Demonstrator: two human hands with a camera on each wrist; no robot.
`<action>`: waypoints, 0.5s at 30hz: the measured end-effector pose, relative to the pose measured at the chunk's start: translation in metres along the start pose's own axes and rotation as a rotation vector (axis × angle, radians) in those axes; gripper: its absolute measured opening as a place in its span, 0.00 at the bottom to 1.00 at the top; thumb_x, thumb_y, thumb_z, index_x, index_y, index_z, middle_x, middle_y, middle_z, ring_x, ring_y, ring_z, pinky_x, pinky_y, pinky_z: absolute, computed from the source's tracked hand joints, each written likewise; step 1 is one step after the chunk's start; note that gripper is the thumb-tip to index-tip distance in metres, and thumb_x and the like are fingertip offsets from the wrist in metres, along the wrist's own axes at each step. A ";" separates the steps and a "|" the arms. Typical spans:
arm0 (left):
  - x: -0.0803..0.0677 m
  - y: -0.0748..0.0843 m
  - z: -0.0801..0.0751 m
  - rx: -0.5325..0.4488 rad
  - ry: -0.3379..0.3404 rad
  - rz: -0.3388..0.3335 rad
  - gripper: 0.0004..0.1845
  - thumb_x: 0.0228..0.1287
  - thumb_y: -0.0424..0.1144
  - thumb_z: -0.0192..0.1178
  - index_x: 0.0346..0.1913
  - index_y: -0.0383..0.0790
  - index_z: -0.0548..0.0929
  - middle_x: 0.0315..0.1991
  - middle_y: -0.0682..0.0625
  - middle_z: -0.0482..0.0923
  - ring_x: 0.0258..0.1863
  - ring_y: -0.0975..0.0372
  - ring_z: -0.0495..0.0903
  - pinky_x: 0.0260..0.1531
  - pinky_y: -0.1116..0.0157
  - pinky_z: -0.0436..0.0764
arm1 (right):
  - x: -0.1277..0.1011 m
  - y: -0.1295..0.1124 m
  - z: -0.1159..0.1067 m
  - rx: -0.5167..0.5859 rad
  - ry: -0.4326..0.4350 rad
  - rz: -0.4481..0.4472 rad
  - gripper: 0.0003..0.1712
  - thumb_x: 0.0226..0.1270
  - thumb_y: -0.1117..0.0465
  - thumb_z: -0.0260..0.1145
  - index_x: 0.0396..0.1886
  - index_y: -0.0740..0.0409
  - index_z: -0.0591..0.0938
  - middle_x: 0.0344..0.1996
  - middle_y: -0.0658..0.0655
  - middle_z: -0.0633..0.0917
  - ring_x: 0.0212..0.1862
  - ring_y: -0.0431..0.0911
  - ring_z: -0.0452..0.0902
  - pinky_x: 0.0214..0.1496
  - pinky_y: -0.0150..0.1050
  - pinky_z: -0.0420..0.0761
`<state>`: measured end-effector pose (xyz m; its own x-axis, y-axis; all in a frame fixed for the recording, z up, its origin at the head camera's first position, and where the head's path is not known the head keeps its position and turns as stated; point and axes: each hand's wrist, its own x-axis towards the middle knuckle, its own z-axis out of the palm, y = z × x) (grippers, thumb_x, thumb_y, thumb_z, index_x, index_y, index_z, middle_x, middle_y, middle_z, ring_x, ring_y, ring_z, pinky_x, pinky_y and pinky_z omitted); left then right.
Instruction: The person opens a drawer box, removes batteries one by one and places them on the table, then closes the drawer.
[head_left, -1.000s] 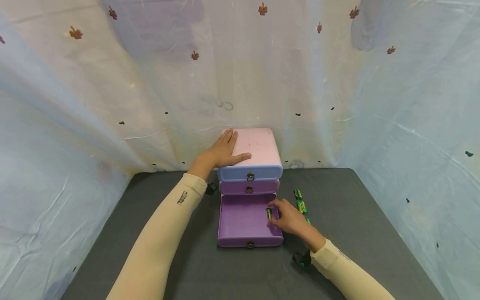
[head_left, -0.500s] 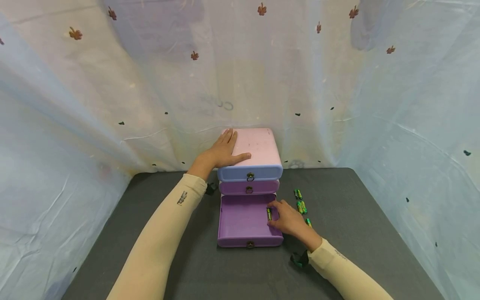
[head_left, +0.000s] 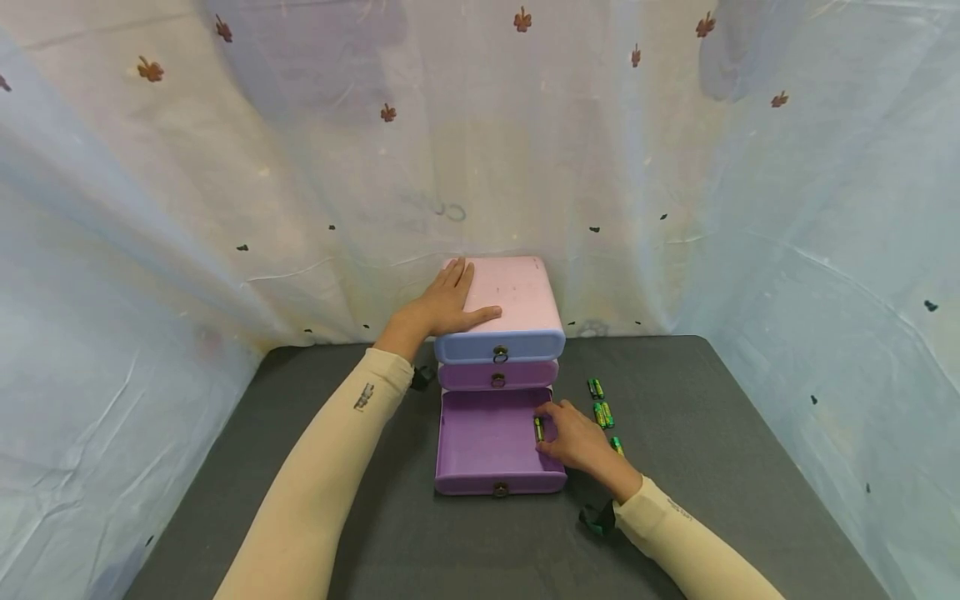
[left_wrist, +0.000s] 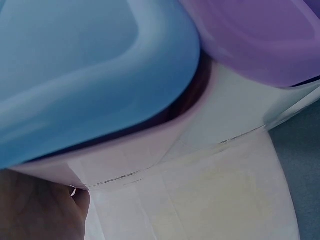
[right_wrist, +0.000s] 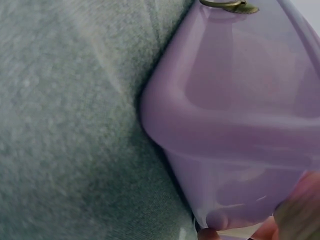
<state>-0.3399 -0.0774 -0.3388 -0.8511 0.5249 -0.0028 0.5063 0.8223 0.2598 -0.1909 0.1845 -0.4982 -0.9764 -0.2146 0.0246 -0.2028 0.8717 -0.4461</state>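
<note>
A small drawer unit with a pink top [head_left: 517,287] stands at the back of the table, its bottom purple drawer [head_left: 468,433] pulled out. My left hand [head_left: 442,308] lies flat on the pink top, fingers spread; the left wrist view shows part of this hand [left_wrist: 42,210] beside the blue front [left_wrist: 100,75]. My right hand [head_left: 577,437] reaches over the drawer's right wall and pinches a green-and-black battery [head_left: 538,429] by its ends, thumb nearer me. In the right wrist view the drawer's side hides most of the fingers [right_wrist: 207,234].
Several more green batteries [head_left: 603,414] lie on the dark table [head_left: 675,500] right of the drawer, one partly behind my right wrist. The middle purple drawer [head_left: 498,375] and the blue top drawer [head_left: 480,347] are closed. A pale curtain [head_left: 495,167] hangs behind.
My right hand has shifted very slightly, so a battery on the table near its wrist shows more. The battery in the drawer and my left hand stay put.
</note>
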 end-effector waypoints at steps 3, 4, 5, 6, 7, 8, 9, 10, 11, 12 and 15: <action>0.000 0.000 -0.001 -0.002 0.000 0.001 0.61 0.76 0.75 0.47 0.87 0.33 0.34 0.87 0.35 0.26 0.87 0.47 0.26 0.86 0.53 0.34 | 0.000 0.000 0.000 -0.001 -0.001 0.005 0.31 0.57 0.57 0.86 0.61 0.52 0.86 0.42 0.56 0.82 0.35 0.45 0.74 0.35 0.48 0.80; 0.000 0.000 -0.001 -0.002 0.001 0.002 0.60 0.76 0.74 0.47 0.87 0.33 0.34 0.87 0.35 0.26 0.87 0.47 0.26 0.86 0.53 0.35 | 0.000 0.000 0.000 -0.001 -0.002 0.006 0.31 0.57 0.57 0.86 0.61 0.52 0.86 0.42 0.56 0.82 0.36 0.46 0.75 0.36 0.49 0.81; 0.000 0.000 -0.001 -0.001 -0.001 0.001 0.60 0.76 0.74 0.46 0.87 0.33 0.34 0.87 0.35 0.26 0.87 0.47 0.26 0.86 0.53 0.34 | 0.000 0.000 0.000 0.002 -0.002 0.009 0.31 0.57 0.56 0.86 0.61 0.52 0.86 0.43 0.56 0.82 0.36 0.46 0.75 0.36 0.49 0.82; 0.000 -0.001 -0.001 -0.002 -0.002 0.001 0.60 0.76 0.74 0.46 0.87 0.33 0.34 0.87 0.35 0.26 0.87 0.47 0.26 0.86 0.53 0.34 | 0.000 0.000 0.001 0.008 -0.003 0.011 0.31 0.57 0.55 0.86 0.61 0.51 0.86 0.43 0.55 0.82 0.37 0.46 0.76 0.37 0.50 0.82; 0.000 -0.001 -0.001 0.000 -0.003 0.000 0.60 0.76 0.74 0.46 0.87 0.33 0.34 0.87 0.35 0.26 0.87 0.47 0.26 0.86 0.53 0.34 | 0.000 0.001 0.001 0.012 -0.002 0.011 0.31 0.57 0.55 0.86 0.60 0.51 0.86 0.43 0.55 0.82 0.37 0.46 0.76 0.38 0.50 0.82; -0.001 -0.001 -0.001 0.001 -0.005 -0.001 0.60 0.76 0.74 0.46 0.87 0.33 0.33 0.87 0.35 0.25 0.87 0.47 0.26 0.86 0.53 0.34 | -0.001 0.001 0.001 0.020 -0.003 0.012 0.31 0.57 0.54 0.86 0.61 0.51 0.86 0.44 0.55 0.82 0.38 0.46 0.76 0.38 0.50 0.82; -0.001 -0.001 -0.001 0.004 -0.006 -0.002 0.60 0.76 0.75 0.46 0.87 0.33 0.33 0.87 0.35 0.25 0.87 0.47 0.26 0.86 0.53 0.34 | -0.001 0.001 0.001 0.027 -0.004 0.011 0.31 0.57 0.54 0.86 0.60 0.51 0.86 0.44 0.55 0.82 0.38 0.46 0.76 0.39 0.50 0.82; -0.002 -0.001 -0.001 0.001 -0.005 0.000 0.60 0.76 0.75 0.46 0.87 0.33 0.34 0.87 0.35 0.26 0.87 0.47 0.26 0.86 0.53 0.35 | -0.001 0.001 0.001 0.037 -0.004 0.009 0.31 0.57 0.54 0.86 0.60 0.51 0.86 0.44 0.55 0.82 0.37 0.46 0.76 0.38 0.50 0.82; -0.002 -0.001 -0.001 0.000 -0.005 -0.001 0.60 0.76 0.75 0.46 0.87 0.33 0.34 0.87 0.35 0.26 0.87 0.47 0.26 0.86 0.52 0.35 | -0.002 0.001 0.001 0.045 -0.002 0.005 0.31 0.57 0.54 0.86 0.60 0.51 0.86 0.44 0.55 0.82 0.37 0.46 0.76 0.38 0.49 0.81; -0.002 0.000 -0.001 -0.004 -0.003 0.000 0.61 0.76 0.75 0.47 0.87 0.33 0.34 0.88 0.35 0.26 0.87 0.47 0.26 0.86 0.52 0.35 | -0.002 0.001 0.001 0.054 0.000 0.001 0.31 0.57 0.54 0.86 0.60 0.52 0.86 0.44 0.55 0.82 0.37 0.46 0.76 0.38 0.49 0.81; -0.003 0.001 -0.001 -0.004 -0.001 0.000 0.61 0.76 0.75 0.47 0.87 0.33 0.34 0.88 0.35 0.27 0.87 0.47 0.27 0.86 0.52 0.36 | -0.004 0.001 0.000 0.075 0.010 -0.012 0.31 0.58 0.54 0.86 0.60 0.52 0.86 0.44 0.56 0.82 0.37 0.46 0.75 0.37 0.48 0.80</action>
<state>-0.3372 -0.0787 -0.3373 -0.8512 0.5249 -0.0035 0.5055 0.8215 0.2637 -0.1874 0.1864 -0.4986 -0.9746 -0.2206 0.0390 -0.2092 0.8336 -0.5112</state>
